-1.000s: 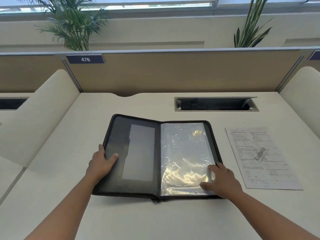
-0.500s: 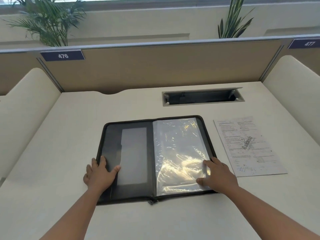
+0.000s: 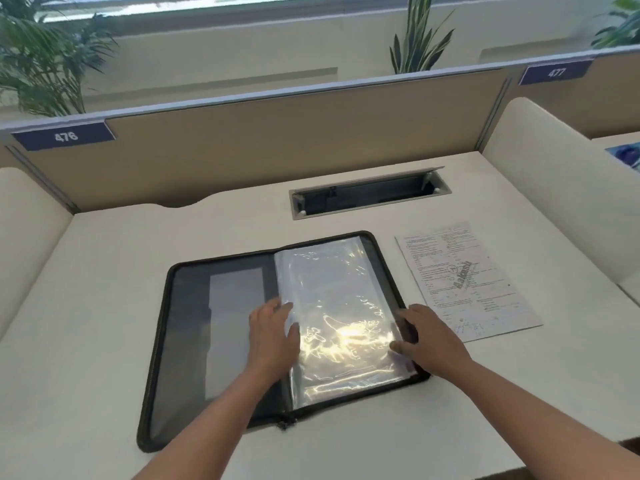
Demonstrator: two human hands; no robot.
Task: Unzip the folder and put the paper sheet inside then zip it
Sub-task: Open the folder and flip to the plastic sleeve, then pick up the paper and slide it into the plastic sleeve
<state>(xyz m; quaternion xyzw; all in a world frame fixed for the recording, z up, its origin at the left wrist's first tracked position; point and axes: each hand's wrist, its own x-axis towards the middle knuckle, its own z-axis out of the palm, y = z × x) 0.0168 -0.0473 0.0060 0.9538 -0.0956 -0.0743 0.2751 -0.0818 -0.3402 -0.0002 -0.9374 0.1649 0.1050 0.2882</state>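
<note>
The black zip folder (image 3: 187, 327) lies unzipped and spread flat in the middle of the desk. Its right half holds shiny clear plastic sleeves (image 3: 341, 306). My left hand (image 3: 273, 336) rests flat near the spine, its fingers on the inner edge of the sleeves. My right hand (image 3: 427, 337) sits at the folder's right edge, thumb and fingers on the outer edge of the sleeves; a firm pinch cannot be made out. The printed paper sheet (image 3: 464, 282) lies flat on the desk just right of the folder, untouched.
An open cable slot (image 3: 370, 194) is sunk into the desk behind the folder. A tan partition (image 3: 277, 147) closes the back, with cream side dividers left and right (image 3: 554, 188). The desk's front edge is near my forearms.
My left hand has moved from the folder's left cover across to the spine and the sleeves' inner edge. My right hand stays at the right edge. The view has shifted left.
</note>
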